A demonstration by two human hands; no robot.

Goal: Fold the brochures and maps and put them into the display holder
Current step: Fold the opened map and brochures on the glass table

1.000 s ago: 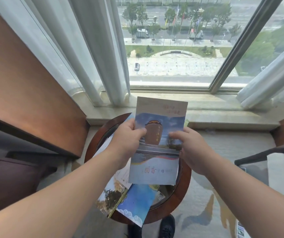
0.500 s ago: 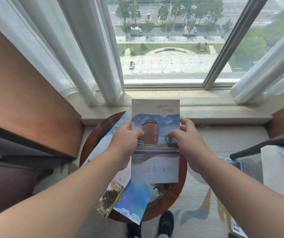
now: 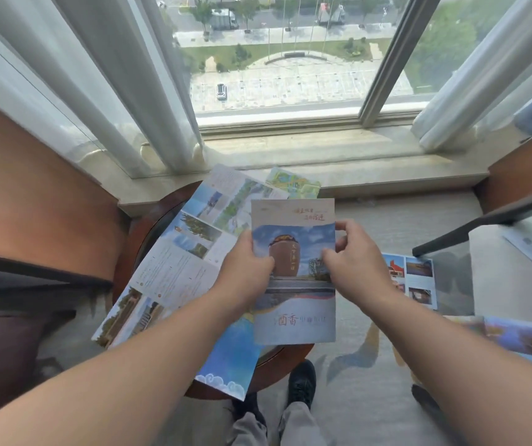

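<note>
I hold a folded brochure [image 3: 293, 304] upright in front of me; its cover shows a big brown jar under a blue sky. My left hand [image 3: 245, 272] grips its left edge, thumb on the cover. My right hand [image 3: 354, 262] pinches its right edge, fingers curled round it. Beneath it an unfolded map [image 3: 178, 268] with photos and text lies spread over a small round wooden table [image 3: 129, 246]. A blue sheet with white clouds [image 3: 229, 365] hangs over the table's near edge. A green map sheet [image 3: 293, 183] pokes out at the far side. No display holder is visible.
An orange-brown chair back [image 3: 33, 194] stands at the left. A glass-topped table [image 3: 499, 268] at the right carries more brochures [image 3: 412, 278]. Curtains [image 3: 123, 75] and a stone window sill [image 3: 338, 162] lie ahead. My shoes [image 3: 301, 384] stand on the carpet below.
The view has tipped downward, so the spread map on the round table shows more fully. The brochure has shifted slightly to the right, still held by both hands.
</note>
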